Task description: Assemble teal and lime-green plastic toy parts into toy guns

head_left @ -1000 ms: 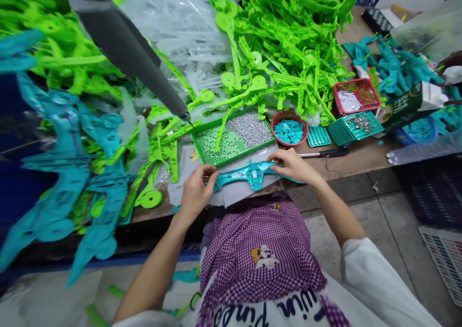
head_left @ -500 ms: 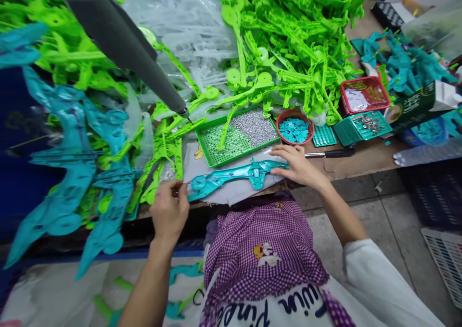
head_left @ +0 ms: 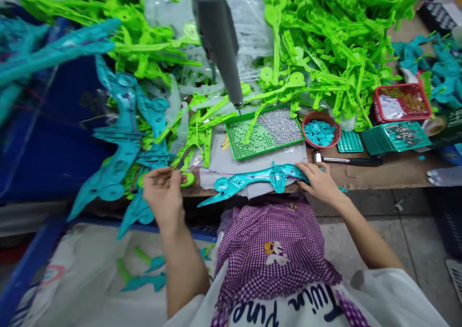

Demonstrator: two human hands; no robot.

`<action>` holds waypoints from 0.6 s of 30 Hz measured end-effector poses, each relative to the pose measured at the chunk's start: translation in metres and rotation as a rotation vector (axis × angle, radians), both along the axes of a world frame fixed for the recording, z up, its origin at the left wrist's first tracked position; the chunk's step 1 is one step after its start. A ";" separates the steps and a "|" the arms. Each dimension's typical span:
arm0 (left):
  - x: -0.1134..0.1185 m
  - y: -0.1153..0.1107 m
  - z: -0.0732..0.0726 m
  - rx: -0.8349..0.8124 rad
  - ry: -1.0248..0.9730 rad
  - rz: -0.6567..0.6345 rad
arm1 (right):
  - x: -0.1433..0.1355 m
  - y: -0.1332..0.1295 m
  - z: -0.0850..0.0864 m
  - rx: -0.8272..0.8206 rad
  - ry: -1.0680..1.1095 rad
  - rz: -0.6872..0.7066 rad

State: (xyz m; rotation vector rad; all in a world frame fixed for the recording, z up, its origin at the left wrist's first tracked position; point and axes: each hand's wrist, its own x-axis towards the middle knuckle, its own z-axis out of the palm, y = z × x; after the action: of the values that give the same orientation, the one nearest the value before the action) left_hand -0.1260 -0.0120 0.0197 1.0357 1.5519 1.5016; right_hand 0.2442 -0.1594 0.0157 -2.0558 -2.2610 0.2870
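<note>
**Left hand swings out to the green parts, right hand stays on the teal piece**

Since half a second ago the left hand (head_left: 163, 194) has travelled further left, off the teal piece, and now sits with its fingers (head_left: 169, 175) curled narrow at the near edge of the surface (head_left: 378, 173), just beside a green round-ended part (head_left: 187, 179); whether it pinches anything I cannot tell, as the hand is blurred. Across from it, the right hand (head_left: 319, 182) keeps pressing flat on the right end of the long teal plastic piece (head_left: 252, 179), fingers spread and laid over it rather than closed around it. That teal piece lies lengthwise along the near edge of the surface on a pale sheet (head_left: 224, 166), its round left end hanging past the edge above the checked purple apron (head_left: 274, 243).

Just behind the teal piece stands a green tray (head_left: 236, 149) with silvery small parts in its right half. A grey tool barrel (head_left: 218, 33) hangs down over the tray's far left corner. Right of the tray sits a red bowl (head_left: 306, 125) of teal chips, and a hammer (head_left: 346, 160) lies near the right hand. Heaps of bright green parts (head_left: 325, 43) fill the back of the surface.
</note>
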 end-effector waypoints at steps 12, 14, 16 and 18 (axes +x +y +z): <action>0.033 0.016 0.019 -0.241 -0.866 -0.555 | -0.007 -0.005 -0.011 0.099 -0.088 -0.024; 0.015 0.010 0.020 -0.291 -0.714 -0.641 | -0.006 -0.005 -0.011 0.092 -0.094 -0.026; -0.001 0.009 0.024 -0.360 -0.513 -0.739 | -0.006 -0.005 -0.011 0.088 -0.098 -0.035; -0.012 0.011 0.032 -0.465 -0.327 -0.835 | -0.005 -0.006 -0.011 0.092 -0.101 -0.043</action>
State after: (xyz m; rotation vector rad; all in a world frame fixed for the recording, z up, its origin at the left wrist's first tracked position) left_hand -0.1385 -0.0008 0.0518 0.9250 0.9663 0.6446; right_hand 0.2388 -0.1650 0.0043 -2.1136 -2.2362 0.0766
